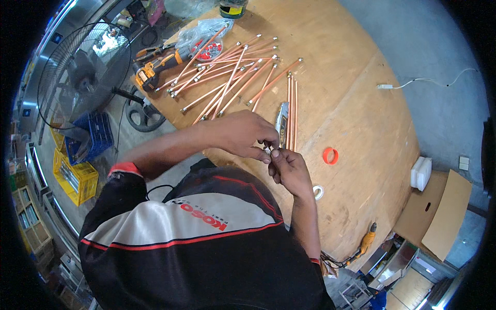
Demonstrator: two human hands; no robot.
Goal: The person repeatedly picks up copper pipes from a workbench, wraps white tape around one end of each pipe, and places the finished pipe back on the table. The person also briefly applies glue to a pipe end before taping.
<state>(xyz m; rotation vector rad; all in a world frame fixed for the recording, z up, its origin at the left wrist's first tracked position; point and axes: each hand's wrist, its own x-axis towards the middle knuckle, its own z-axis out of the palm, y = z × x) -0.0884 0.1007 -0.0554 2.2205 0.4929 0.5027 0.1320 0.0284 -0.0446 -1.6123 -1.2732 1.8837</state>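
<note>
My left hand point(243, 133) reaches in over the table's near edge, its fingertips closed in a pinch. My right hand point(291, 173) meets it there, thumb and fingers also closed. Between the fingertips is a small pale thing point(267, 150), too covered to name. Just beyond the hands lies a utility knife point(281, 121), its near end partly hidden by my fingers. Several copper tubes point(292, 111) lie side by side against the knife's right. A loose heap of copper tubes with metal end fittings point(232, 77) spreads beyond my left hand.
On the wooden table point(356, 134) are an orange ring point(330, 155), a white tape roll point(318, 192), a yellow power tool point(155, 70), a tub of red parts point(207, 50) and a corded yellow tool point(367, 240). A fan point(85, 75) and crates point(75, 178) stand left.
</note>
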